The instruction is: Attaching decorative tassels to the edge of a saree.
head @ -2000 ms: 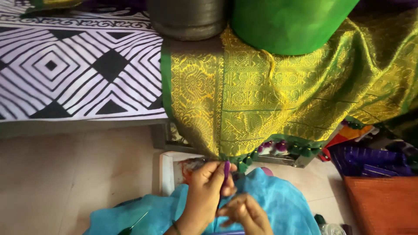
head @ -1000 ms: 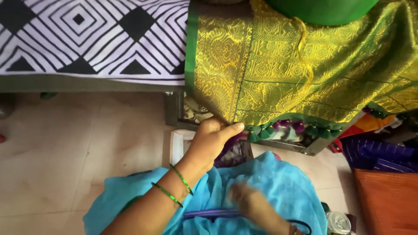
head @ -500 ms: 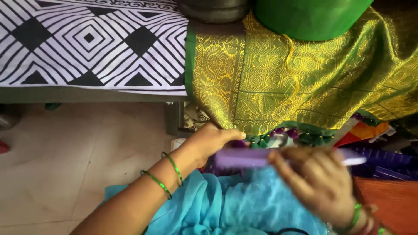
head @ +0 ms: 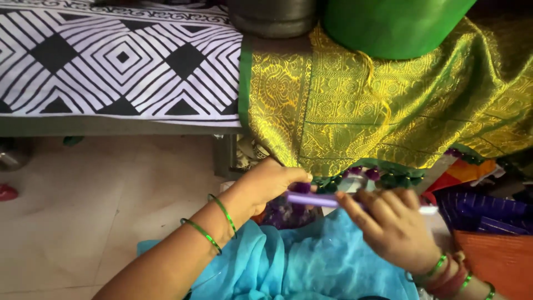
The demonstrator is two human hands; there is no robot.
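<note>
My left hand [head: 266, 186] pinches a small purple bead or tassel end at the left tip of a slim purple tool [head: 319, 200]. My right hand [head: 391, 228] grips the same tool farther right, with its white end sticking out past my fingers. Both hands work just below the hem of a gold and green brocade fabric [head: 355, 111], which hangs off a low bed edge. Dark green and purple tassels [head: 377, 176] line that hem. Turquoise cloth [head: 311, 266] covers my lap under both hands.
A black and white patterned bedsheet [head: 122, 61] covers the bed at left. A green container [head: 388, 25] and a dark metal pot [head: 272, 16] stand on top. Folded purple and orange fabrics [head: 488, 233] lie at right. Tiled floor [head: 83, 205] is at left.
My left hand rose from my lap to the fabric hem. My right hand came up from below and took hold of the purple tool, which is now steady between both hands.
</note>
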